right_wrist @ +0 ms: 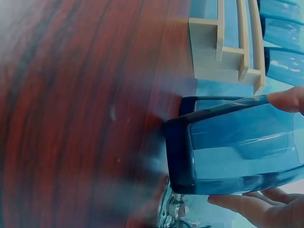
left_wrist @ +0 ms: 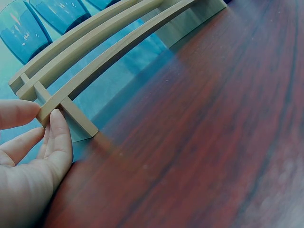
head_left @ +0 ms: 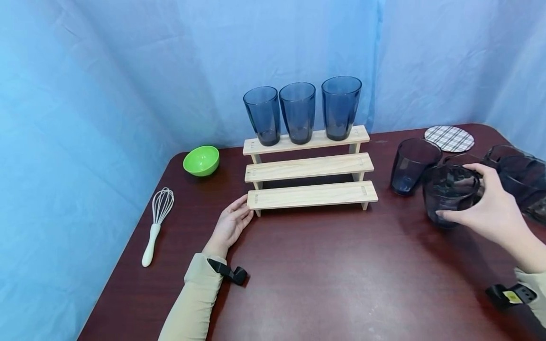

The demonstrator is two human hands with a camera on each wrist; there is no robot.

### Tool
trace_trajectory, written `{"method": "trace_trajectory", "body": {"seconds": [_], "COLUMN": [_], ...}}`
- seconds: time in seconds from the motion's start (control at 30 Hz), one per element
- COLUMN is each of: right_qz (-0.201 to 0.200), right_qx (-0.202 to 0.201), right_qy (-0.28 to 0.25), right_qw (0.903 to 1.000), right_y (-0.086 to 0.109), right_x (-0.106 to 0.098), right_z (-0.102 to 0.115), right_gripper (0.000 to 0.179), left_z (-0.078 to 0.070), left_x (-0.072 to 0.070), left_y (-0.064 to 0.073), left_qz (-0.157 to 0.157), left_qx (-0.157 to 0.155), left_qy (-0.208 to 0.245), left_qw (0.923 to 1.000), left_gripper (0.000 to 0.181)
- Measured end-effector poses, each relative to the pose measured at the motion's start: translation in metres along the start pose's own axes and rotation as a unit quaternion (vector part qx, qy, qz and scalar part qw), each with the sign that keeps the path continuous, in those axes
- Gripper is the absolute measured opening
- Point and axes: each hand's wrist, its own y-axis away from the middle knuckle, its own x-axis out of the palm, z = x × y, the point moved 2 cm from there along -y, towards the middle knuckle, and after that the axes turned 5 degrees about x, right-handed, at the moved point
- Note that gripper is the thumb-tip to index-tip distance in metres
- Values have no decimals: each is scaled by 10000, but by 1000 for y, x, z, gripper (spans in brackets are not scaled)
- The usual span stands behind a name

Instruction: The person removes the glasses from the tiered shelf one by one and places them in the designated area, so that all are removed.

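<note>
A three-step wooden rack (head_left: 311, 196) stands at the back middle of the table. Three blue-tinted glasses (head_left: 297, 113) are upright in a row on its top step; both lower steps are bare. My left hand (head_left: 230, 225) pinches the front left end of the bottom step, thumb above and fingertips beneath, as the left wrist view shows. Over on the right, my right hand (head_left: 496, 208) grips another blue glass (right_wrist: 237, 147) around its sides, thumb at the near side. The glass is slightly tilted, its base close over the table. Another blue glass (head_left: 411, 166) stands beside it, left.
More dark glasses (head_left: 522, 177) are grouped at the right edge, partly behind my right hand. Behind them lies a round checked mat (head_left: 449, 138). A green bowl (head_left: 201, 161) and a white-handled whisk (head_left: 155, 227) are on the left. Blue curtains (head_left: 213, 71) surround the table.
</note>
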Motion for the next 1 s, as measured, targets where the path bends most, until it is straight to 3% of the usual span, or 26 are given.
{"method": "trace_trajectory", "body": {"seconds": [0.03, 0.23, 0.27, 0.47, 0.9, 1.0], "right_qz": [-41, -61, -18, 11, -177, -243], "right_qx": [29, 185, 210, 293, 579, 629], "right_qy": [37, 164, 147, 114, 367, 437], "right_qw": [10000, 9997, 9997, 9995, 9975, 9968], "right_y": [-6, -13, -8, -3, -20, -19], "right_x": [5, 8, 2, -1, 9, 10], "right_z": [-14, -28, -15, -10, -59, -59], "right_gripper": [113, 115, 113, 110, 115, 116], "left_z": [0, 0, 0, 0, -1, 0], "left_x": [0, -1, -1, 0, 1, 0], "left_y": [0, 0, 0, -1, -1, -1], "left_qz": [-6, 0, -8, -21, -23, -54], "left_qx": [-10, -9, -10, -49, -15, -34], "left_qy": [13, 26, 47, 48, 65, 136], "left_qw": [10000, 10000, 10000, 10000, 10000, 9999], "left_gripper": [53, 53, 53, 52, 51, 51]}}
